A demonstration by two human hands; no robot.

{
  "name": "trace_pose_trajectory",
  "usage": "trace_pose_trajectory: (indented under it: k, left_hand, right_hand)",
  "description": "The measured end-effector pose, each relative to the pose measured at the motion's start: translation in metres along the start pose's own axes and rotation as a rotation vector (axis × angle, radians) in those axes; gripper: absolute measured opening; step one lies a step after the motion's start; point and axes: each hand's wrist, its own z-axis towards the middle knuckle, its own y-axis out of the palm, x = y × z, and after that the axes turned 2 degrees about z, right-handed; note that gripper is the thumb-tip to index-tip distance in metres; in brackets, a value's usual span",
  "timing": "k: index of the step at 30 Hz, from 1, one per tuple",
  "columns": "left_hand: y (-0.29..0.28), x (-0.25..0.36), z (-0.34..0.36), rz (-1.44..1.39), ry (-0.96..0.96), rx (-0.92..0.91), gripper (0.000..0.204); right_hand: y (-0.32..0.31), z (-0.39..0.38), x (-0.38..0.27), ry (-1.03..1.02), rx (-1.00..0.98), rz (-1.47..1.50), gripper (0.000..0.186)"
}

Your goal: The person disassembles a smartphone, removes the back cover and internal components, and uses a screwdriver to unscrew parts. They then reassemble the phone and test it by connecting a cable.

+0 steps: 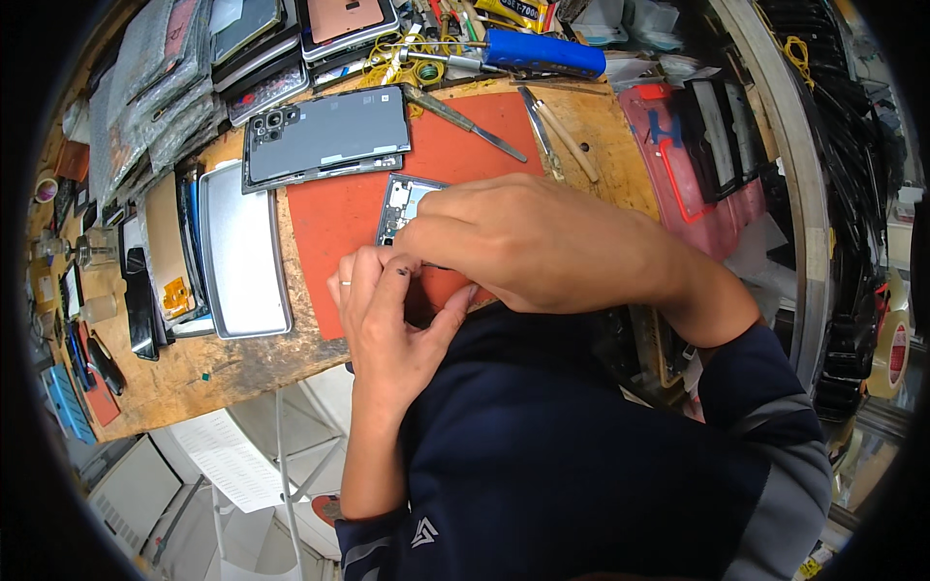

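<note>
The person is wearing a dark navy shirt (581,416) with grey panels (792,489) crossing its sleeves (751,373); a white angular emblem (423,533) is showing, and a pale ring (345,283) is circling one left finger (346,268).

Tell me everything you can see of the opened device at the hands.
The opened device shows only its far-left part: a thin dark frame around pale, metal-looking pieces and small dark components. It sits over the red-orange mat; the right hand covers much of it. Fingers of the left hand are at its near edge; exact contact is hidden.
</note>
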Motion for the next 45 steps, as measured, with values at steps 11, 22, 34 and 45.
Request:
trace_pose_trajectory:
  k: [11, 22, 34, 45]
  left_hand:
    - [-0.035, -0.01, -0.02, 0.117, -0.127, 0.217, 0.022]
    - [-0.068, -0.05, -0.057, 0.189, -0.209, 0.538, 0.006]
    - [-0.096, -0.119, -0.074, 0.276, -0.289, 0.78, 0.012]
    - [-0.097, -0.125, -0.076, 0.173, -0.316, 0.778, 0.015]
  right_hand:
    - [0.009, -0.003, -0.011, -0.001, 0.051, -0.36, 0.032]
    - [0.018, -0.006, -0.014, 0.039, 0.125, -0.405, 0.043]
    - [0.025, -0.009, -0.032, 0.174, 0.122, -0.398, 0.054]
    - [0.027, 0.001, -0.046, 0.316, 0.164, -0.272, 0.052]
